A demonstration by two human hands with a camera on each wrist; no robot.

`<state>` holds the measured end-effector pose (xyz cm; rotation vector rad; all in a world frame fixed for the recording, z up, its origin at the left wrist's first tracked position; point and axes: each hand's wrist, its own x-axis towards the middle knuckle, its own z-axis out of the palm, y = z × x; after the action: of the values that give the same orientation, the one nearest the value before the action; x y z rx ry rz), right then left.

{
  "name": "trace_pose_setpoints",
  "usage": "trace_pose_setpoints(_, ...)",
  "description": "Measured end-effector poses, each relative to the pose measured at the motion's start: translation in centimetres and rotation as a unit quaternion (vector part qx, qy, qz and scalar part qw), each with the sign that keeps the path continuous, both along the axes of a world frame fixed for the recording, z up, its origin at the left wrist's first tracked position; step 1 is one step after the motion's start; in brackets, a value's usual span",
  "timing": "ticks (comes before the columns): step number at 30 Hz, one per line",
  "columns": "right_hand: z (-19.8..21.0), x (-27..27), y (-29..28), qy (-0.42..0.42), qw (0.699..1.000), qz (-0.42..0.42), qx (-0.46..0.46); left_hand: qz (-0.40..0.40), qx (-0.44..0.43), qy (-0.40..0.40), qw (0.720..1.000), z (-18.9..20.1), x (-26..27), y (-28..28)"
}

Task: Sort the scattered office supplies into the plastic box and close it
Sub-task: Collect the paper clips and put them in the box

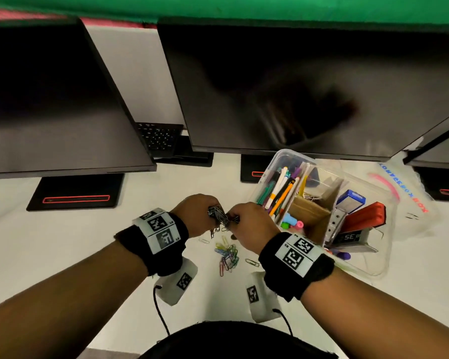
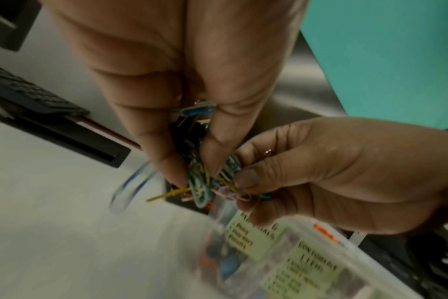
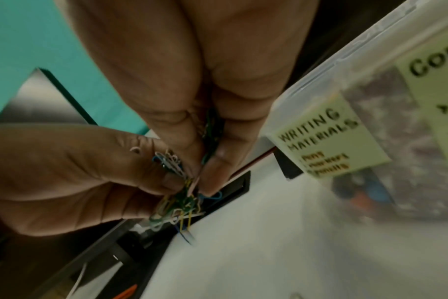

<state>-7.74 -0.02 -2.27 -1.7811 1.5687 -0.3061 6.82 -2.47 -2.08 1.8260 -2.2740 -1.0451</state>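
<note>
We note a white desk [image 1: 62, 255] carrying loose coloured paper clips [image 1: 228, 255], an open clear plastic box [image 1: 384, 257], its lid [image 1: 410, 193] beside it, and black monitor stands [image 1: 75, 193].

We see both hands meeting above the worktop [image 1: 62, 255], the left hand [image 1: 196, 215] and the right hand [image 1: 252, 226] pinching one bundle of paper clips [image 1: 218, 216] between them. Below them more loose paper clips [image 1: 227, 256] lie on the worktop. To the right stands the open plastic box [image 1: 384, 263], its lid [image 1: 399, 193] lying behind it. Monitors [image 1: 296, 86] stand at the back.
</note>
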Motion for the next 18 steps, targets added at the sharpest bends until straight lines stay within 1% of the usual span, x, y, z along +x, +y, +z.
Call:
trace_pose_setpoints(3, 1.5, -1.1, -0.7, -0.004, 1.000, -0.004, -0.010, 0.009, -0.014, 0.008, 1.000, 1.9, -0.8, -0.4)
trace_pose_setpoints(6, 2.6, -3.0, -1.5, -0.023, 0.999, -0.023, -0.017, 0.018, -0.038, 0.014, 0.999, 3.4, -2.7, -0.9)
trace_pose_setpoints(8, 3.4, -4.7, -1.9, -0.032, 0.998, -0.041, -0.019, 0.020, -0.053, 0.021, 0.998, 4.1, -4.6, -1.5)
trace_pose_setpoints(11, 4.5, -7.5, -2.4, -0.010, 0.998, -0.050, -0.043, 0.023, -0.061, 0.043, 0.997, 4.9, -7.4, -2.2)
trace_pose_setpoints(16, 5.5, -12.2, -3.3, 0.002, 0.996, -0.089, -0.025, 0.012, -0.057, 0.056, 0.997, 5.7, -12.2, -3.5)
trace_pose_setpoints(18, 5.5, -14.1, -3.9, -0.005, 0.993, -0.115, -0.020, 0.006, -0.051, 0.056, 0.997, 5.8, -14.3, -4.2)
